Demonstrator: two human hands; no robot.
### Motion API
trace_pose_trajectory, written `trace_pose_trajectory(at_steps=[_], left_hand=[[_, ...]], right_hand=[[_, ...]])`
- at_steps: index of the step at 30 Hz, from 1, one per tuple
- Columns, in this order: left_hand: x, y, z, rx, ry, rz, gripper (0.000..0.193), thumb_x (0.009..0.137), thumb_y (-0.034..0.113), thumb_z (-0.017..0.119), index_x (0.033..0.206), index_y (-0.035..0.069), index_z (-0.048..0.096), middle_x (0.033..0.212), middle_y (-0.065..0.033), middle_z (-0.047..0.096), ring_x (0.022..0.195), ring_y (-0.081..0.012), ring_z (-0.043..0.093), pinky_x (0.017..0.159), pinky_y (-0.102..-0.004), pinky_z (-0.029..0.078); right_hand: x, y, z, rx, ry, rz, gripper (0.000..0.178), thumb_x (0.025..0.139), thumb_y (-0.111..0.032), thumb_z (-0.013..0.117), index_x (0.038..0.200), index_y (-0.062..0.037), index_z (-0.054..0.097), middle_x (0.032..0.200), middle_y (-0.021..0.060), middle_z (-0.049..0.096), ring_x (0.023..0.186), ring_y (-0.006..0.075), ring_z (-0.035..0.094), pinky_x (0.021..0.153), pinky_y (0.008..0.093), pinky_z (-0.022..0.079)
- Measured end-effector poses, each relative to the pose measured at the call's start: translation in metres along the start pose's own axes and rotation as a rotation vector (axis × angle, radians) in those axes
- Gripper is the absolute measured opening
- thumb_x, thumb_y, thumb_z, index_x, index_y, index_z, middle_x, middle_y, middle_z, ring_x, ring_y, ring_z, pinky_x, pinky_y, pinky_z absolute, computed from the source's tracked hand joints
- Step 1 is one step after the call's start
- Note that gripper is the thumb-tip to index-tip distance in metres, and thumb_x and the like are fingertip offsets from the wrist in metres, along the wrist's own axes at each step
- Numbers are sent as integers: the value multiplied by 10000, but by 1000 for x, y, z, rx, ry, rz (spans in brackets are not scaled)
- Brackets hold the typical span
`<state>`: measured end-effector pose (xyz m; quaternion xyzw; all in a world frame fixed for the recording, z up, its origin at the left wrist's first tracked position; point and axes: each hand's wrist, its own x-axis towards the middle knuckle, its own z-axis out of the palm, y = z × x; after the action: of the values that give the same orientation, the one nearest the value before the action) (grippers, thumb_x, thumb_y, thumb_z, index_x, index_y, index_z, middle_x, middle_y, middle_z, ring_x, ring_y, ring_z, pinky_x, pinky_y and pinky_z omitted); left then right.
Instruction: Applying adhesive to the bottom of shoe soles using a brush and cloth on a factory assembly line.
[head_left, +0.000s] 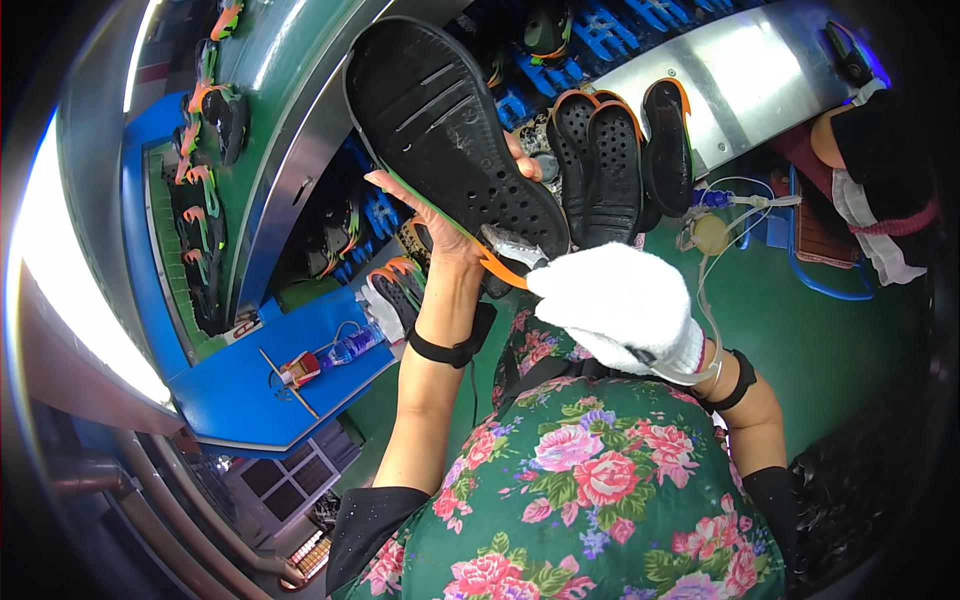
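My bare left hand (440,222) grips a large black shoe sole (440,120), thumb along one edge and fingers round the opposite edge. The sole is raised and tilted, with several round holes in its heel half and a green and orange rim. My right hand (618,303), in a white glove, is closed beside the orange heel tip and seems to touch it. Its fingers are hidden in the glove, so what it pinches cannot be made out. A small shiny grey-white piece (512,246) shows at the heel by the glove.
More black soles (612,165) with orange rims stand beyond my right hand. A curved conveyor (285,75) carries shoe parts at the left. A blue side table (240,405) bears a plastic bottle (350,345). Thin tubing (712,320) hangs at the right, near another person's sleeve (880,140).
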<state>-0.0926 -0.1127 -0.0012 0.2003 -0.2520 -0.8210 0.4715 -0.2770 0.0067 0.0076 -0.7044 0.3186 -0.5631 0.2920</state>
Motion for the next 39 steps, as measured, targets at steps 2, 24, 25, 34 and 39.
trace_pose_trajectory(at_steps=[2, 24, 25, 34, 39], left_hand=[[-1, -1, 0, 5, 41, 8, 1185, 602, 1012, 397, 1222, 12, 540, 940, -167, 585, 805, -266, 576, 739, -415, 464], [4, 7, -4, 178, -230, 47, 1122, 578, 1000, 481, 967, -48, 587, 877, -133, 579, 782, -251, 634, 757, -395, 513], [4, 8, -1, 188, -220, 29, 1134, 563, 1010, 474, 960, -46, 588, 874, -129, 581, 778, -252, 636, 756, -395, 515], [2, 11, 2, 168, -158, 35, 1259, 502, 1061, 387, 1026, -71, 557, 877, -168, 583, 770, -291, 635, 738, -414, 525], [3, 11, -4, 149, -127, 13, 1323, 476, 1071, 362, 1107, -80, 528, 885, -192, 593, 767, -305, 630, 727, -425, 529]], right_hand=[[1, -3, 1, 18, -5, 23, 280, 774, 11, 723, 1046, -49, 746, 1050, 107, 746, 927, 276, 717, 775, 368, 573], [4, -8, -13, 235, -3, 205, 257, 756, -21, 766, 1008, -67, 764, 1020, 90, 755, 881, 266, 717, 753, 354, 578], [3, -6, -14, 194, -18, 179, 271, 748, -21, 769, 1016, -67, 764, 1022, 88, 755, 885, 261, 717, 756, 349, 578], [1, -9, -6, 131, -42, 92, 307, 744, 11, 742, 1035, -86, 752, 1042, 87, 752, 878, 260, 718, 752, 348, 584], [3, -21, 4, 134, -36, 80, 300, 768, 17, 740, 1045, -95, 757, 1055, 88, 750, 915, 261, 714, 776, 352, 583]])
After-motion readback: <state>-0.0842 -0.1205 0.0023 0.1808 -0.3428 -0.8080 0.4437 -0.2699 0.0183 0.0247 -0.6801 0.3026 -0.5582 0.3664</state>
